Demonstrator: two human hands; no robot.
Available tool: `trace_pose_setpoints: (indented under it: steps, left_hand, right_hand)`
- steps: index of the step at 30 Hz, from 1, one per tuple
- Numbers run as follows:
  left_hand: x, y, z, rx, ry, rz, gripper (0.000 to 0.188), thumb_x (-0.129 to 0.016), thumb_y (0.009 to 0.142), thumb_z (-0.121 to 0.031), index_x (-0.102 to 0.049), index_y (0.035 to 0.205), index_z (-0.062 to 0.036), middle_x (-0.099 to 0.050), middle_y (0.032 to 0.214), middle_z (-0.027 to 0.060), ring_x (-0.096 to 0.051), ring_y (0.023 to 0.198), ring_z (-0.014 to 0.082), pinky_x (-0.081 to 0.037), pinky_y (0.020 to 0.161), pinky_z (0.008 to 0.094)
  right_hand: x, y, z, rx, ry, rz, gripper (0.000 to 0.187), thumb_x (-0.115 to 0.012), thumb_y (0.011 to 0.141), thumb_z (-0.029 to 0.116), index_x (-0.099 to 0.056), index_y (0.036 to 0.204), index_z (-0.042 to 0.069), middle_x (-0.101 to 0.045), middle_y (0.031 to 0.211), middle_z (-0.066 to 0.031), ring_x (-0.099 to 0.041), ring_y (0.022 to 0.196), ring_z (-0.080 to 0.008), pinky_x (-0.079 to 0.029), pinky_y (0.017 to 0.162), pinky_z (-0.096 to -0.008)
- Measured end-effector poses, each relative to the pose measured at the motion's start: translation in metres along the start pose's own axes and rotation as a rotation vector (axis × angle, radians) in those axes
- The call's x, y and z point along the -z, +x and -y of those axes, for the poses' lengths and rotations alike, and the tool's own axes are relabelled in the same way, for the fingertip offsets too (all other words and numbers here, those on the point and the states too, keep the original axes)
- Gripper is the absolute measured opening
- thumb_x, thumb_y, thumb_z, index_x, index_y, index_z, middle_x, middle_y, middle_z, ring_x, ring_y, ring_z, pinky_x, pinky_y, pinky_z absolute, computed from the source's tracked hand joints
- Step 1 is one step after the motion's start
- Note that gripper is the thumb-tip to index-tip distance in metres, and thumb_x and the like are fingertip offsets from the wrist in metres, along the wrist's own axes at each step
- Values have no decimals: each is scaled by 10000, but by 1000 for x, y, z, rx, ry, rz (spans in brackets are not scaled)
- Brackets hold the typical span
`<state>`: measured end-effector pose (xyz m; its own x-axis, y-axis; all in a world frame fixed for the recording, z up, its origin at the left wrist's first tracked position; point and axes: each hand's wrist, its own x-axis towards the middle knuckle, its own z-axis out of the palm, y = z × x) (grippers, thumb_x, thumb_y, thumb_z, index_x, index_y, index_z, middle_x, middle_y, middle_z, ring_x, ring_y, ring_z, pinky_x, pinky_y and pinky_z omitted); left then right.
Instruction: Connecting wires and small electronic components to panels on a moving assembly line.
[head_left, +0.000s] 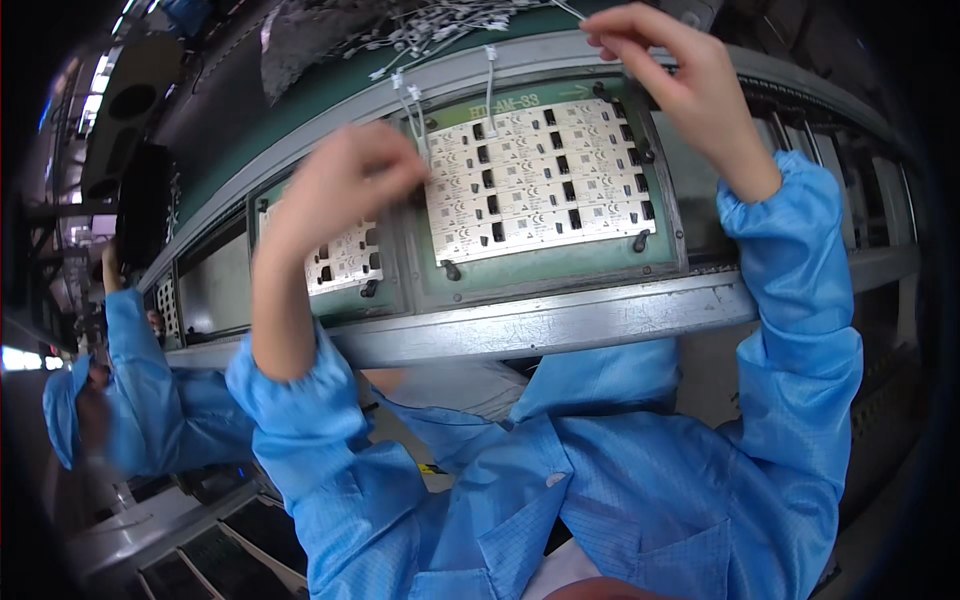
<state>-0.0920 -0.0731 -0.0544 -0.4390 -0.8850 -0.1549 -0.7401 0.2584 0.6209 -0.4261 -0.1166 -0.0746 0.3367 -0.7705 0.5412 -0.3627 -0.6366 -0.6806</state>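
A panel of white circuit boards (540,185) with black components lies in a green carrier (560,275) on the rail line before me. Several short white cables with plugs run from the panel's far edge, one cable (490,85) near its middle and others at its far left corner. My left hand (350,180), smeared by motion, hovers at the panel's left edge; what its fingers hold, if anything, cannot be made out. My right hand (690,80) is raised beyond the far right corner, its fingertips pinched together at the end of a thin white cable (568,8).
A heap of loose white cables (440,30) lies beyond the far rail, beside a crumpled clear plastic bag (310,45). A second carrier with white boards (345,258) sits to the left. The near metal rail (540,325) crosses before me. A co-worker in blue (150,400) is at far left.
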Motion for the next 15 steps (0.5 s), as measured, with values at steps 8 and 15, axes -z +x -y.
trace_pose_setpoints:
  steps: [8, 15]
  left_hand:
    - [12, 95, 69, -70, 643, -513, 233, -648, 876, -200, -762, 1078, -216, -707, 1102, 30, -656, 1108, 285, -489, 902, 481]
    - [-1, 101, 82, -275, 811, -683, 161, -670, 899, -177, -726, 1045, -213, -706, 1038, -24, -641, 974, 226, -454, 868, 439]
  right_hand:
    - [-16, -12, -13, 266, -293, 89, 178, -636, 944, 6, -694, 1112, -1, -728, 1051, -143, -717, 944, -282, -561, 816, -335]
    - [-21, -18, -4, 79, -302, 206, 148, -669, 944, 52, -690, 1083, 5, -736, 986, -139, -729, 873, -279, -570, 758, -336]
